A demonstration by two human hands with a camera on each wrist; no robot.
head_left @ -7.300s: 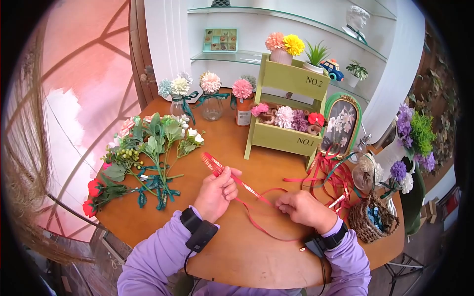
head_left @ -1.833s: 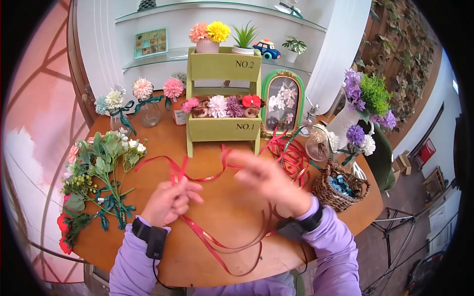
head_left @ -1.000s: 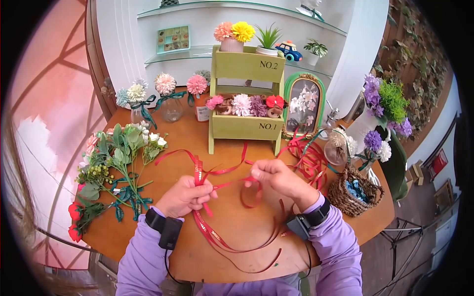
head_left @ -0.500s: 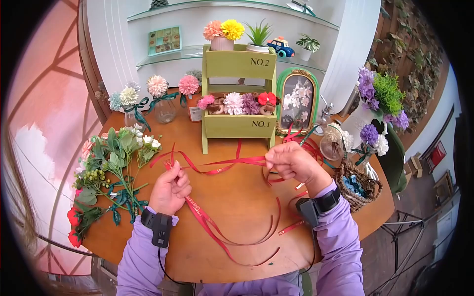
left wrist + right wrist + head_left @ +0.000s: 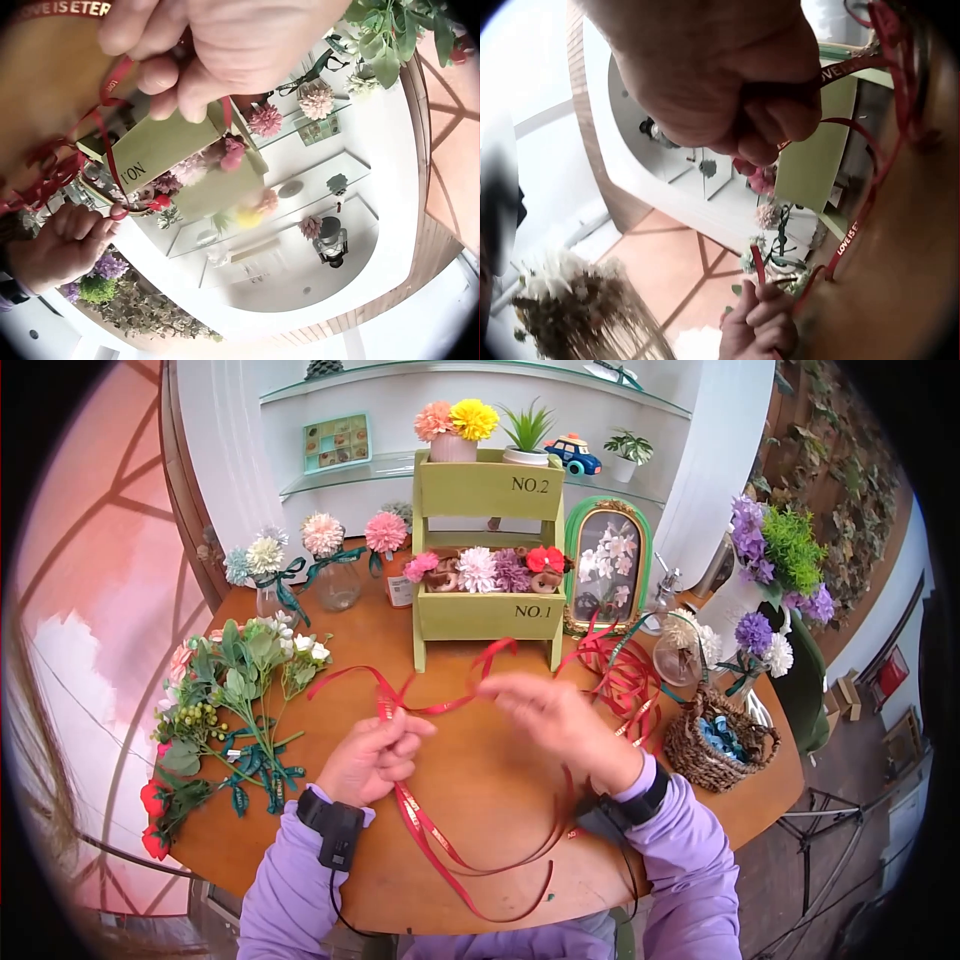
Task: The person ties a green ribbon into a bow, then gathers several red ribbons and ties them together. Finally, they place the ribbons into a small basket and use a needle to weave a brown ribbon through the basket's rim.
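The left hand (image 5: 373,762) pinches the red ribbon (image 5: 412,815) between thumb and curled fingers, with lengths leaving it above and below. The right hand (image 5: 565,728), blurred in the head view, has its fingers closed around another stretch, as the wrist views show. The green stand (image 5: 487,616) rises just beyond the hands, limiting reach that way. A tangled ribbon pile (image 5: 622,678) lies beside its foot, near the picture frame (image 5: 608,565), and the woven basket (image 5: 698,757) sits near the table's right edge. Artificial flowers (image 5: 240,675) spread along the left side. Between these groups, the middle of the table (image 5: 450,905) gives the hands room, while ribbon loops curve down toward its front edge.
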